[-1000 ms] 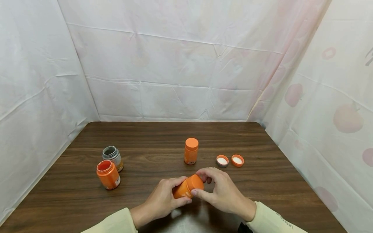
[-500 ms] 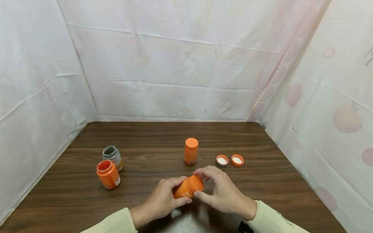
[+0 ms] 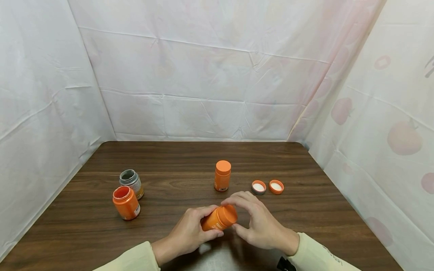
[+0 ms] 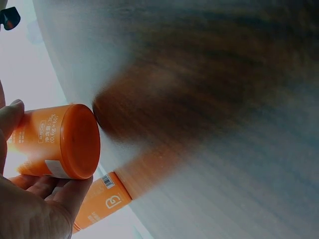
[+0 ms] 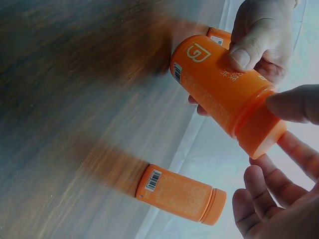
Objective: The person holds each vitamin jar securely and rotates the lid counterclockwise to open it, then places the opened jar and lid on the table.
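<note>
My left hand grips an orange bottle by its body, tilted with its orange cap toward the right. My right hand has its thumb and fingertips around that cap, which sits on the bottle's neck. In the right wrist view the thumb lies at the edge of the cap, with two fingertips at its far end and the other fingers loosely curled. A barcode and white print show on the bottle. The left wrist view looks at the bottle's round base.
A second capped orange bottle stands upright beyond the hands. Two caps, one grey-sided and one orange, lie upturned to its right. At the left stand two uncapped bottles, one orange and one grey. White sheets enclose the table.
My right index fingertip has slid left over the top of the cap, while the thumb has shifted right along its lower side. The left hand and the bottle stay nearly still.
</note>
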Tool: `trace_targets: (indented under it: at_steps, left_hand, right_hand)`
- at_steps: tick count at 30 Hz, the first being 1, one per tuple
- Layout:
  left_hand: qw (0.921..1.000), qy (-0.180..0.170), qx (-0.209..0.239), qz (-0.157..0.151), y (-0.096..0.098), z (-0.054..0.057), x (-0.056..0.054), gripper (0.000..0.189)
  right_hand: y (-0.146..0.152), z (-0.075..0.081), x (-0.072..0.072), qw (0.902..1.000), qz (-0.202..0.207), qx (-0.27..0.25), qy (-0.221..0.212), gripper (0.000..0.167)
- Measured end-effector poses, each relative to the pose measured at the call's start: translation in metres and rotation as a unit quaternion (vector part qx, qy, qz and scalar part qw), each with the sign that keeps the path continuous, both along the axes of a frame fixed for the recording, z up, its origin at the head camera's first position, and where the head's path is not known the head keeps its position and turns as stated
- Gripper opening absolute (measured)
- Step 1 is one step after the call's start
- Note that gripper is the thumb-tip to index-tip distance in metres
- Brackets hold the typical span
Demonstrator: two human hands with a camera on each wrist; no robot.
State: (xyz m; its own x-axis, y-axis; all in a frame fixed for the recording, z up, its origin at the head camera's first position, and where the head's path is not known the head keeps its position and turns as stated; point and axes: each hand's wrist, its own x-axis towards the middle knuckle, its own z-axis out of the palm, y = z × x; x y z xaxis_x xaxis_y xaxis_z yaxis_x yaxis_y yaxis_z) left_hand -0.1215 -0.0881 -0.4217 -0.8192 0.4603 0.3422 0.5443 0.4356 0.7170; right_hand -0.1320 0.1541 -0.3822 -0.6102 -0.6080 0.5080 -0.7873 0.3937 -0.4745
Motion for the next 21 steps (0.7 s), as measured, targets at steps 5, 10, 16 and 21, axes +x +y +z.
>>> trace_targets:
  at_steps: [5, 10, 16, 21]
  left_hand:
    - [1.0, 0.0, 0.003, -0.001, 0.0, 0.0, 0.0, 0.053]
    - [1.0, -0.004, 0.003, 0.0, -0.0003, 0.0, 0.0002, 0.054]
    - [1.0, -0.008, 0.003, 0.0, -0.0001, 0.0006, -0.0001, 0.052]
    - [0.9999, -0.015, 0.006, -0.002, 0.0002, 0.001, -0.0002, 0.05]
  right_hand:
    - [0.0002, -0.0002, -0.0012, 0.9999, 0.011, 0.001, 0.013, 0.071]
    - [-0.0004, 0.0003, -0.0016, 0.9998, 0.013, -0.003, 0.012, 0.071]
    - [-0.0022, 0.0011, -0.0002, 0.9999, -0.01, -0.012, 0.004, 0.059]
    - [-0.0032, 0.0007, 0.0018, 0.9981, -0.058, -0.008, -0.019, 0.05]
